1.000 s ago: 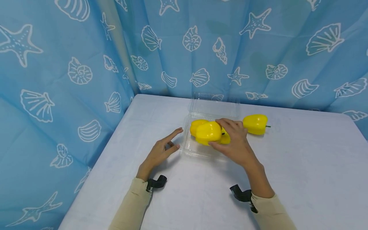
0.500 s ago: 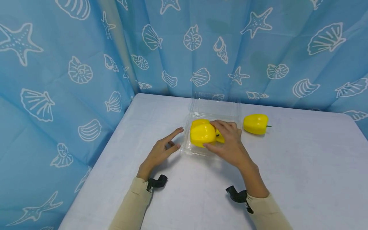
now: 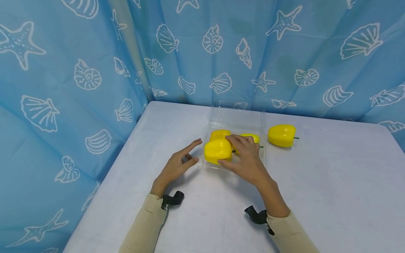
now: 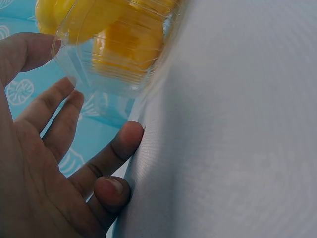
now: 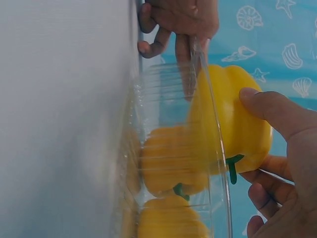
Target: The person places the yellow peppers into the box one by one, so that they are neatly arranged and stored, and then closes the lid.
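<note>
My right hand [image 3: 245, 158] grips a yellow bell pepper [image 3: 217, 151] between thumb and fingers, low over the front left of a clear plastic clamshell box [image 3: 234, 125]. In the right wrist view this pepper [image 5: 233, 114], with its green stem, is partly behind the box's front rim. Two more yellow peppers lie in the box: one at the back left [image 3: 220, 133], one at the right [image 3: 252, 138], partly hidden by my right hand. My left hand [image 3: 177, 163] is spread at the box's left side; its thumb touches the clear wall in the left wrist view.
Another yellow bell pepper [image 3: 281, 135] lies on the white tablecloth [image 3: 332, 182], just right of the box. The box's lid [image 3: 237, 114] stands raised at the back, near the blue shell-print curtain [image 3: 190, 52].
My right hand has carried the gripped pepper left and slightly toward me, down toward the box's front left. The pepper at the right of the box shows more now. My left hand keeps its place.
</note>
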The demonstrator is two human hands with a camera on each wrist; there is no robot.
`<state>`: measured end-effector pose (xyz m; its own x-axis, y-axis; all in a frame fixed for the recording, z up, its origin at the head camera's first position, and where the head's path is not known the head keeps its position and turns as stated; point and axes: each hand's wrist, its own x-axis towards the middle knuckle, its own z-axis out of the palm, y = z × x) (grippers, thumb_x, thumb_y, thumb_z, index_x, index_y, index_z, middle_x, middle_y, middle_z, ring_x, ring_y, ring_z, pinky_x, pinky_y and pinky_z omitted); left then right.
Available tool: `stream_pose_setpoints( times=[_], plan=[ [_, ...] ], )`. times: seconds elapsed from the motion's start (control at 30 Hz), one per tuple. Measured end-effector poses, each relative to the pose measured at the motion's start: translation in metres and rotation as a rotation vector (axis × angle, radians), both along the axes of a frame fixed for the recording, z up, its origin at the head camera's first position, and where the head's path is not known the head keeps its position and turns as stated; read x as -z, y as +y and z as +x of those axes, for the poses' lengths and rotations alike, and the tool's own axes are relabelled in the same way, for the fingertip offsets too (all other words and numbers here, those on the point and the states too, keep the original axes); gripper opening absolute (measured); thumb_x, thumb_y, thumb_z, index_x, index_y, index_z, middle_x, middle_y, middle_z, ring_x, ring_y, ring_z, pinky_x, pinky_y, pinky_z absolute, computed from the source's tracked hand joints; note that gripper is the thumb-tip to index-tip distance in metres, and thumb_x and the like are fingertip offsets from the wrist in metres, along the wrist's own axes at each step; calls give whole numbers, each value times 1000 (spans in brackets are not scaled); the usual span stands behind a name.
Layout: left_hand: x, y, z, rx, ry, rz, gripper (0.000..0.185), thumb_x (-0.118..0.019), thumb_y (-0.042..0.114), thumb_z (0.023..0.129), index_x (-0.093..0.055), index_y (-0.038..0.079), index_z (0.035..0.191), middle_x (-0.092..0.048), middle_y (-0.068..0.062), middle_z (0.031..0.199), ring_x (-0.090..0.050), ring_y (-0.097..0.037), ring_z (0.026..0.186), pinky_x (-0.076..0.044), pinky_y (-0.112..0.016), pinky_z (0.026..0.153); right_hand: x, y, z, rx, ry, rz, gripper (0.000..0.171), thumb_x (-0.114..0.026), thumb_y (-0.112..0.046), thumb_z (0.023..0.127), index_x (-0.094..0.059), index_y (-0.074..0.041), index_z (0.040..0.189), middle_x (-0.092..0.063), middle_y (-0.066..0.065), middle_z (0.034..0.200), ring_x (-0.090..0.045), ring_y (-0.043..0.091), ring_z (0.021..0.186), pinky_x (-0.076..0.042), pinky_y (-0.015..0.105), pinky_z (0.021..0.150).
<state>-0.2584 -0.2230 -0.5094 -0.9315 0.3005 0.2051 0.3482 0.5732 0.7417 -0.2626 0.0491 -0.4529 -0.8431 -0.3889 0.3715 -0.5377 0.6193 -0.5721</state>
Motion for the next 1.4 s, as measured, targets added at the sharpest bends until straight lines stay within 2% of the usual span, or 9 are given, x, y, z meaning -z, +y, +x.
stream_pose_setpoints(
  times=[0.2, 0.67, 0.9, 1.4],
  plan=[
    [1, 0, 0, 3, 4, 0, 59, -58, 36, 100, -38, 34, 155, -37, 19, 156, -57, -16, 86, -48, -35, 74, 1, -3, 2, 7, -3, 23, 77, -85, -40, 78, -54, -11, 142, -50, 12, 145, -39, 32, 123, -24, 60, 98],
    [0, 0, -1, -4, -18, -5, 59, -58, 35, 100, -37, 36, 155, -36, 19, 156, -56, -16, 88, -48, -36, 75, 6, -4, -1, 21, 25, 29, 74, -84, -43, 79, -57, -8, 138, -53, 13, 141, -40, 33, 121, -27, 55, 91],
    [2, 0, 0, 2, -7, 3, 61, -59, 30, 99, -37, 34, 155, -36, 17, 157, -56, -17, 86, -47, -36, 73, 7, -3, -1, 35, -3, 56, 74, -84, -45, 78, -59, -7, 137, -53, 14, 140, -40, 34, 123, -27, 56, 91],
    [1, -1, -1, 14, 11, -3, 60, -59, 31, 100, -38, 35, 155, -36, 19, 156, -56, -16, 85, -47, -35, 70, 11, -4, -2, 37, -31, 83, 75, -86, -44, 77, -59, -6, 136, -52, 14, 135, -36, 35, 122, -26, 56, 94]
  ],
)
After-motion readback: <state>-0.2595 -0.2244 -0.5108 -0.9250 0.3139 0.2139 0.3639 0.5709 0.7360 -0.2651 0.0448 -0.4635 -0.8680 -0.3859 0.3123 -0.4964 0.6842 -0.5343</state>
